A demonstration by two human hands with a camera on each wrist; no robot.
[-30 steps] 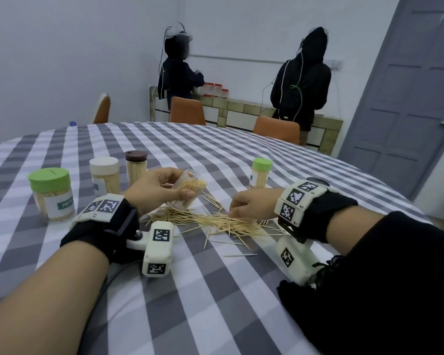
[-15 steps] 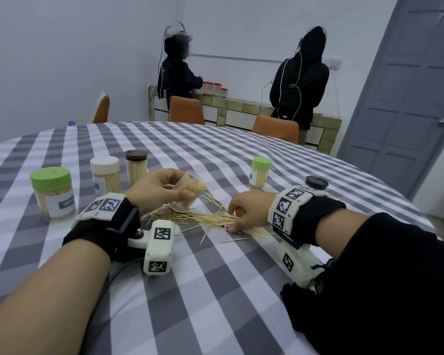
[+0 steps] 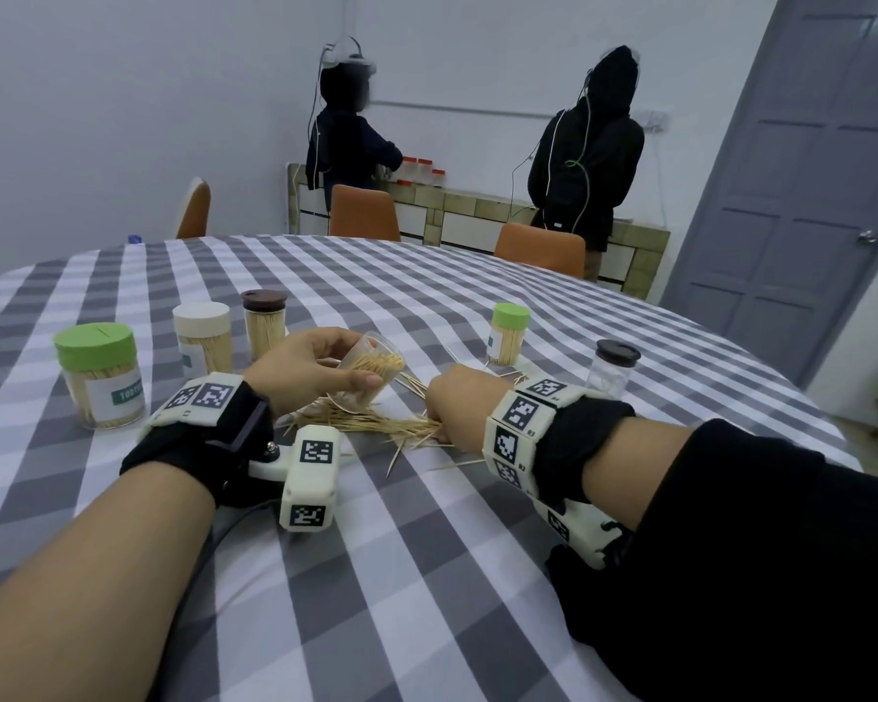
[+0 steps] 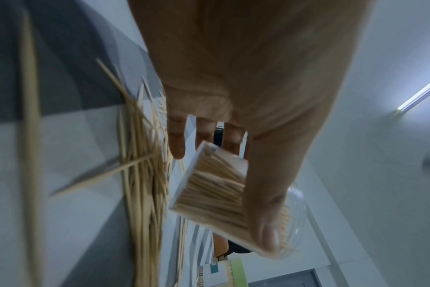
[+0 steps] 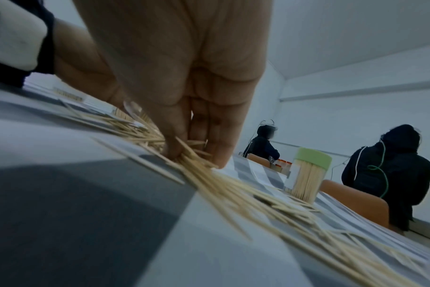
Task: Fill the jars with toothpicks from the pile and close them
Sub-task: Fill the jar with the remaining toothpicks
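Note:
My left hand grips a clear lidless jar, tilted with its mouth to the right and partly filled with toothpicks; in the left wrist view the jar lies under my thumb. A pile of toothpicks is spread on the checked tablecloth just below it. My right hand is down on the right end of the pile, and in the right wrist view its fingertips pinch a bunch of toothpicks against the cloth.
Closed, filled jars stand around: a big green-lidded jar, a white-lidded jar and a brown-lidded jar at left, a small green-lidded jar behind the pile. An empty dark-lidded jar stands at right. Two people stand at the far counter.
My right hand has slid left along the pile toward the jar, gathering toothpicks. The left hand keeps the tilted jar in nearly the same place.

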